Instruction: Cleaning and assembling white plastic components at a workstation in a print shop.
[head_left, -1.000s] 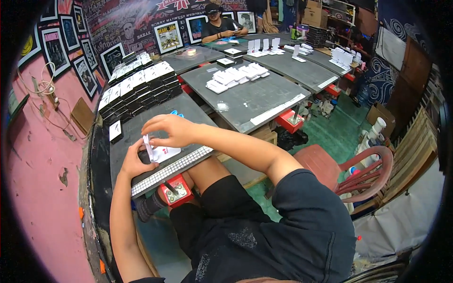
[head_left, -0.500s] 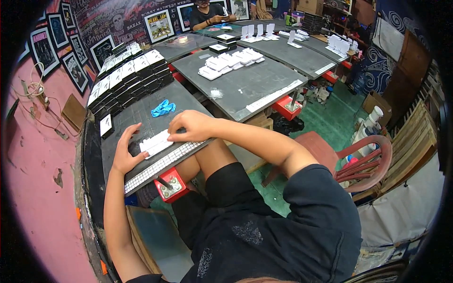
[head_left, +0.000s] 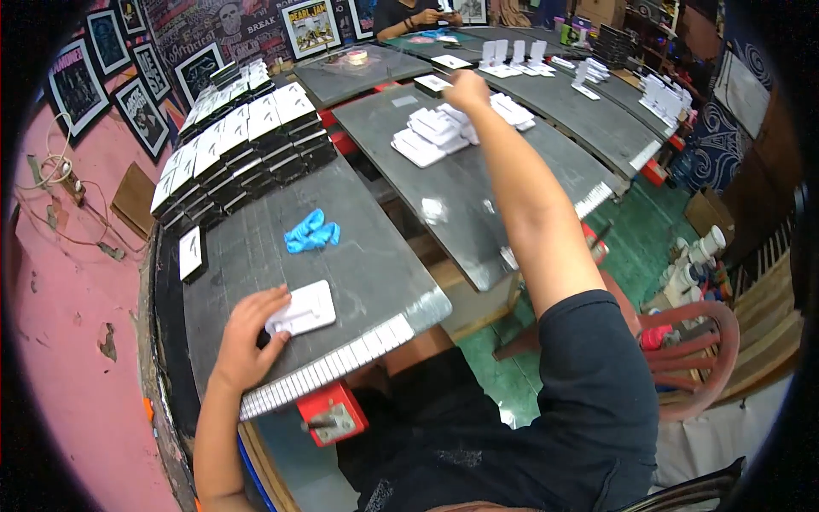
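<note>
A flat white moulded plastic piece (head_left: pixel 304 309) with rounded corners and a raised ridge lies on the near dark table. My left hand (head_left: pixel 249 333) grips its left end, the thumb on the near side and the fingers on the far side. My right arm is stretched far forward over the second table. There my right hand (head_left: pixel 467 90) is beside a black box with a white top (head_left: pixel 432 84), just behind a heap of similar white pieces (head_left: pixel 456 128). Its fingertips are hidden, so whether it touches the box is unclear.
A crumpled blue cloth-like item (head_left: pixel 312 232) lies beyond the white piece. Stacked black-and-white boxes (head_left: pixel 247 141) fill the table's far left, with a single box (head_left: pixel 193 253) nearer. White stands (head_left: pixel 516 58) are on a farther table. A red plastic chair (head_left: pixel 695 358) stands at right; another person (head_left: pixel 418 19) sits behind.
My right hand has left the white piece and reached forward to the second table. My left hand keeps hold of the piece, which now lies flatter. The view has shifted.
</note>
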Demonstrator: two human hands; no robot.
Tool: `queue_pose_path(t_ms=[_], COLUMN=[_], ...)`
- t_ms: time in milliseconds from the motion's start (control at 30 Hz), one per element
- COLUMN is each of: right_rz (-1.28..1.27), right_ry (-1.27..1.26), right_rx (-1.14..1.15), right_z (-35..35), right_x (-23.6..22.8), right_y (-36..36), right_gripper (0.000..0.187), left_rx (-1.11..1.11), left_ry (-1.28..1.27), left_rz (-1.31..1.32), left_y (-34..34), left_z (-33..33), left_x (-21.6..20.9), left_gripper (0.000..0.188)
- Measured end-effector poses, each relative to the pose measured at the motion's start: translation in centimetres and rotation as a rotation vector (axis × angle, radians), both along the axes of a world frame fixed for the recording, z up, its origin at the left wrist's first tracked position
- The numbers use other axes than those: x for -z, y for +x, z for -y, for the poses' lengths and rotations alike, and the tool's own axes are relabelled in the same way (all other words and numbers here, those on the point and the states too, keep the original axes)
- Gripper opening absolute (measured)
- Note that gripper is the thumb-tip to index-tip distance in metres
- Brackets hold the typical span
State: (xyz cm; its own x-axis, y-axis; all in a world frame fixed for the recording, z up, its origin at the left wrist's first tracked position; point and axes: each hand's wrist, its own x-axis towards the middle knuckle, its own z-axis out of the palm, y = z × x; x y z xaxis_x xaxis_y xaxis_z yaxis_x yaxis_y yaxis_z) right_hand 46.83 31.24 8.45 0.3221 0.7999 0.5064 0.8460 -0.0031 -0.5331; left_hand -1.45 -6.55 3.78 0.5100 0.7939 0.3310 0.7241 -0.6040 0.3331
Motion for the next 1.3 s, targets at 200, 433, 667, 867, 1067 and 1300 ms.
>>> queue_pose_path(t_ms=[200, 433, 667, 867, 1067, 1300], right_rz=[0.049, 0.229, 0.197, 0.162, 0.160, -0.016], right_ry=[-0.141, -0.166, -0.241, 0.397, 0.844, 0.678], right_rx=[0.205, 0.152, 0.038, -0.025, -0.430, -1.156], right_z=[-8.5, -19.1, -24.6, -19.8, -9.4, 9.1], right_x=[0.1, 1.0, 3.2, 0.6, -6.1, -7.7], right_y=[4.6, 7.9, 11.5, 7.7, -0.7, -13.2], right_gripper=[0.042, 0.065, 0.080, 0.078, 0.077, 0.092], left_rx=[-0.005, -0.058, -0.069, -0.058, -0.019, 0.097], left_ry=[-0.144, -0.217, -0.251, -0.225, -0.095, 0.240], left_rz=[-0.001, -0.054, -0.064, -0.039, -0.041, 0.033], left_y=[0.8, 0.9, 0.8, 0.7, 0.3, -0.3], left_z=[-1.0, -1.5, -1.6, -1.3, -1.0, -1.1], left_x=[-0.6, -0.5, -0.6, -0.6, -0.3, -0.5], left_gripper=[0.068, 0.063, 0.062, 0.071, 0.084, 0.082])
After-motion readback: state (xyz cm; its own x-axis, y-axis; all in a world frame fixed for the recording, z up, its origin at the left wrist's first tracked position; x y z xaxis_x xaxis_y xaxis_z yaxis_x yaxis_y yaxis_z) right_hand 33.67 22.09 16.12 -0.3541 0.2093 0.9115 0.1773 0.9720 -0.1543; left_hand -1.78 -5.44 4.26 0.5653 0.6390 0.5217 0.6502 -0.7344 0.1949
